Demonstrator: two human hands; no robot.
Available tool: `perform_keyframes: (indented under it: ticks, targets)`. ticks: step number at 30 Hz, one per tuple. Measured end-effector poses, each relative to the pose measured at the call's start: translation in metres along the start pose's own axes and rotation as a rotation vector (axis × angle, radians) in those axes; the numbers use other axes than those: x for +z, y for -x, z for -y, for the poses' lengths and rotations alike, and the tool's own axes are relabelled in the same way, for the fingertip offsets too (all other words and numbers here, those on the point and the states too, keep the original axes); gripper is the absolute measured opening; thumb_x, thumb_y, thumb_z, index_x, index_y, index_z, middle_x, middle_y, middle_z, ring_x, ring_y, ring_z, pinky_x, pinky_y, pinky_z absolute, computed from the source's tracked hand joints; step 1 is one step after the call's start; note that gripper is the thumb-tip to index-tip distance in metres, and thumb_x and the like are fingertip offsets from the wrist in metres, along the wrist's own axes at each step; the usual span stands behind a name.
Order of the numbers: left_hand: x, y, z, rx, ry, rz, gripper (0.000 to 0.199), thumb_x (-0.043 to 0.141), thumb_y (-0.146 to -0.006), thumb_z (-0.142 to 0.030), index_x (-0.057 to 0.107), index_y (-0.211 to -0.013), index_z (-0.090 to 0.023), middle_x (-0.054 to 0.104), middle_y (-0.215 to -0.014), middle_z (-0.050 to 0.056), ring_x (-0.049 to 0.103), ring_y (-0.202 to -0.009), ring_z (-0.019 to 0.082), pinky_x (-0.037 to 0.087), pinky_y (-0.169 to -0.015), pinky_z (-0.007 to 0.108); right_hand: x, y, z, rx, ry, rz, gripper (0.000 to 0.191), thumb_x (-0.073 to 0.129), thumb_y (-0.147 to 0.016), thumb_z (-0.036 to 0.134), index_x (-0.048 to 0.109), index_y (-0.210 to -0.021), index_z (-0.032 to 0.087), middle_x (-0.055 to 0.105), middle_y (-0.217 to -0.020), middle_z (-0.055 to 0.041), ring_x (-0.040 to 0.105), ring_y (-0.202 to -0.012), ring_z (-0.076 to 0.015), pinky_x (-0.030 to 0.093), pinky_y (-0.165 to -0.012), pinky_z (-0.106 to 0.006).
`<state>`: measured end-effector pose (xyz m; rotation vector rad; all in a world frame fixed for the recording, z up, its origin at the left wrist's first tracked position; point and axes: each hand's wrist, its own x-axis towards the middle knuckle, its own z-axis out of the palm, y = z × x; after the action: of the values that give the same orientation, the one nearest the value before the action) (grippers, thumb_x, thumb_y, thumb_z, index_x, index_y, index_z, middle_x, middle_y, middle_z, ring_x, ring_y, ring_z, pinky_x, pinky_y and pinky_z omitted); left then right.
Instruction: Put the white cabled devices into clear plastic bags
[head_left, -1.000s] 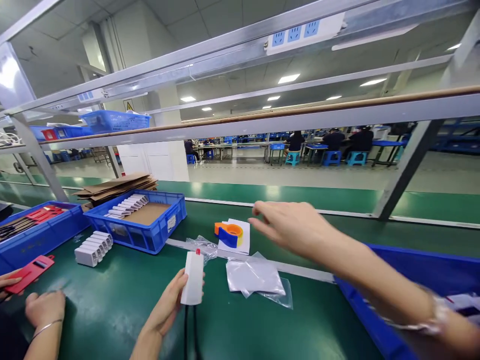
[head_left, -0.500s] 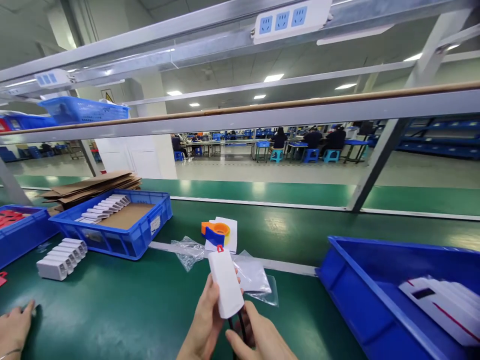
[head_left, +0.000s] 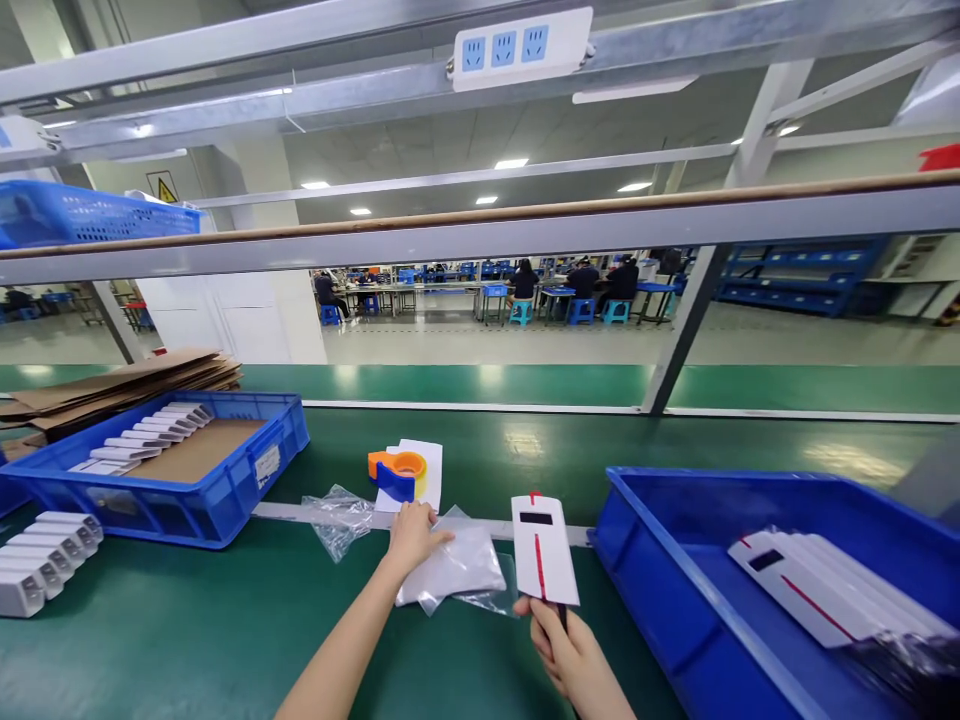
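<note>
My right hand [head_left: 566, 645] grips a flat white device [head_left: 544, 550] by its lower end, where a black cable comes out. The device is upright, showing a dark window, a red strip down its front and a red tab on top. My left hand [head_left: 415, 540] reaches over the left edge of clear plastic bags [head_left: 457, 565] with white contents, thumb apart from the fingers; some fingertips are hidden. Just beyond it, an orange and blue tape dispenser [head_left: 397, 474] lies on white paper [head_left: 431, 465].
At right, a blue bin [head_left: 637, 560] holds several similar white devices [head_left: 817, 585]. On the left stand a blue crate [head_left: 165, 510] with white housings [head_left: 150, 432], more housings [head_left: 45, 560] and stacked cardboard [head_left: 127, 385]. A crumpled bag [head_left: 339, 518] lies nearby. A shelf beam [head_left: 450, 230] crosses overhead.
My left hand has let go of the device and moved to the plastic bags. My right hand has carried the device rightward, its striped face now showing. The view has turned slightly right.
</note>
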<state>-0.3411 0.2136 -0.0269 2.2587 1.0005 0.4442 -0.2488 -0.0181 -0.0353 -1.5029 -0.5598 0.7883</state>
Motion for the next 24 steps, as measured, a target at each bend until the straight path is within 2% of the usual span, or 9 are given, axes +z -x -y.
perform_keyframes:
  ticks: [2, 5, 10, 13, 16, 20, 22, 24]
  targets:
    - [0.003, -0.005, 0.005, 0.013, -0.027, 0.062, 0.019, 0.076, -0.083, -0.028, 0.063, -0.075, -0.016, 0.066, -0.082, 0.005, 0.062, -0.09, 0.026, 0.047, -0.083, 0.038, 0.0, 0.001, 0.0, 0.013, -0.037, -0.028, 0.051, 0.066, -0.074, 0.072, 0.056, -0.076, 0.022, 0.033, -0.057, 0.0104, 0.021, -0.044, -0.0063, 0.013, -0.043, -0.024]
    - [-0.002, -0.005, 0.009, 0.098, -0.036, 0.158, 0.022, 0.067, -0.095, -0.032, 0.065, -0.081, -0.015, 0.067, -0.082, 0.001, 0.064, -0.081, 0.019, 0.051, -0.078, 0.034, 0.001, 0.001, 0.0, 0.031, -0.086, -0.052, 0.049, 0.07, -0.071, 0.069, 0.056, -0.074, 0.022, 0.033, -0.055, 0.0107, 0.021, -0.043, -0.0058, 0.012, -0.044, -0.024]
    - [-0.022, -0.005, 0.013, 0.267, -0.069, 0.298, 0.024, 0.063, -0.098, -0.032, 0.068, -0.083, -0.014, 0.071, -0.086, 0.002, 0.067, -0.082, 0.018, 0.052, -0.078, 0.034, -0.002, -0.001, 0.002, 0.056, -0.128, -0.071, 0.047, 0.072, -0.072, 0.065, 0.058, -0.075, 0.021, 0.032, -0.053, 0.0126, 0.019, -0.041, -0.0043, 0.01, -0.044, -0.023]
    - [-0.026, -0.006, 0.013, 0.356, -0.123, 0.356, 0.023, 0.06, -0.097, -0.029, 0.072, -0.083, -0.015, 0.073, -0.087, 0.005, 0.066, -0.083, 0.021, 0.05, -0.078, 0.033, -0.005, -0.001, 0.002, 0.065, -0.155, -0.083, 0.046, 0.073, -0.074, 0.063, 0.06, -0.079, 0.019, 0.033, -0.053, 0.013, 0.019, -0.042, -0.0036, 0.01, -0.045, -0.022]
    - [-0.024, 0.0, 0.014, 0.428, -0.188, 0.323, 0.028, 0.051, -0.099, -0.024, 0.077, -0.091, -0.017, 0.072, -0.093, 0.009, 0.064, -0.092, 0.025, 0.047, -0.081, 0.033, -0.005, -0.002, 0.0, 0.054, -0.179, -0.086, 0.049, 0.073, -0.075, 0.065, 0.06, -0.081, 0.019, 0.044, -0.054, 0.0105, 0.019, -0.042, -0.0032, 0.009, -0.046, -0.023]
    - [-0.017, 0.014, 0.02, 0.496, -0.233, 0.237, 0.033, 0.045, -0.101, -0.022, 0.074, -0.117, -0.019, 0.068, -0.098, 0.01, 0.059, -0.097, 0.028, 0.044, -0.083, 0.036, 0.001, -0.012, -0.007, 0.025, -0.2, -0.114, 0.052, 0.071, -0.074, 0.07, 0.059, -0.083, 0.021, 0.065, -0.067, 0.0022, 0.02, -0.044, -0.0045, 0.01, -0.047, -0.024]
    - [-0.016, 0.019, 0.025, 0.523, -0.229, 0.202, 0.035, 0.043, -0.103, -0.023, 0.072, -0.122, -0.02, 0.068, -0.098, 0.01, 0.058, -0.096, 0.028, 0.044, -0.083, 0.036, 0.006, -0.022, -0.01, 0.007, -0.201, -0.126, 0.052, 0.069, -0.074, 0.073, 0.058, -0.08, 0.022, 0.066, -0.066, 0.0018, 0.019, -0.044, -0.0058, 0.012, -0.046, -0.025]
    - [-0.015, 0.021, 0.03, 0.547, -0.207, 0.169, 0.035, 0.042, -0.105, -0.026, 0.072, -0.122, -0.02, 0.067, -0.098, 0.009, 0.059, -0.094, 0.026, 0.045, -0.082, 0.036, 0.012, -0.034, -0.012, -0.008, -0.185, -0.12, 0.053, 0.069, -0.072, 0.074, 0.058, -0.076, 0.022, 0.063, -0.058, 0.003, 0.02, -0.042, -0.007, 0.013, -0.044, -0.026]
